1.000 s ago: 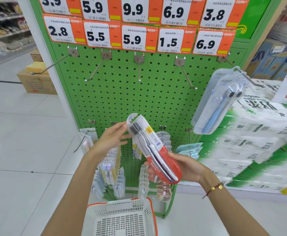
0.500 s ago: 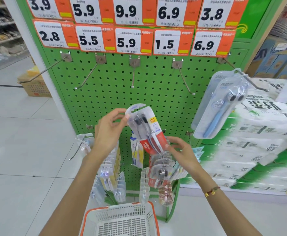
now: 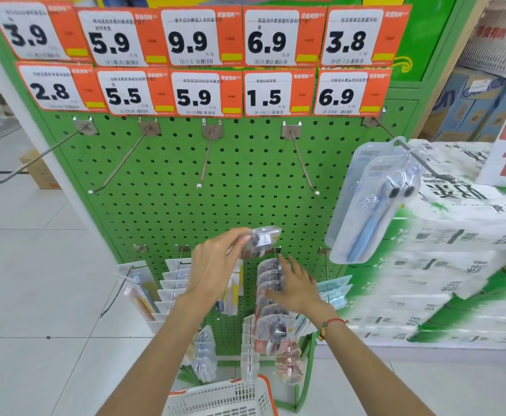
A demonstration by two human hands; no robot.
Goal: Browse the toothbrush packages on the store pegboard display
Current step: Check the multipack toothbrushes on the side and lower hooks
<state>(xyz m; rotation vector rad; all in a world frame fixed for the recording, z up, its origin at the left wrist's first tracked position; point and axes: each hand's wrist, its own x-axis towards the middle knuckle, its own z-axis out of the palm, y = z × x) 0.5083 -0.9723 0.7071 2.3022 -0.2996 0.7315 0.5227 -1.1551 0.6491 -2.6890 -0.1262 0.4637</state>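
Two hands work low on the pegboard (image 3: pixel 161 205). The left hand (image 3: pixel 215 265) pinches a pack (image 3: pixel 260 240) top against its hook; the right hand (image 3: pixel 296 288), fingers spread, touches the stack (image 3: pixel 271 276) at five o'clock of it.

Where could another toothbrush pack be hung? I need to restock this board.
Free: the four bare hooks below the price tags, left of the blue toothbrush pack. Crowded: the lower row, where the left hand holds a pack and the right hand rests on the stacked packs.
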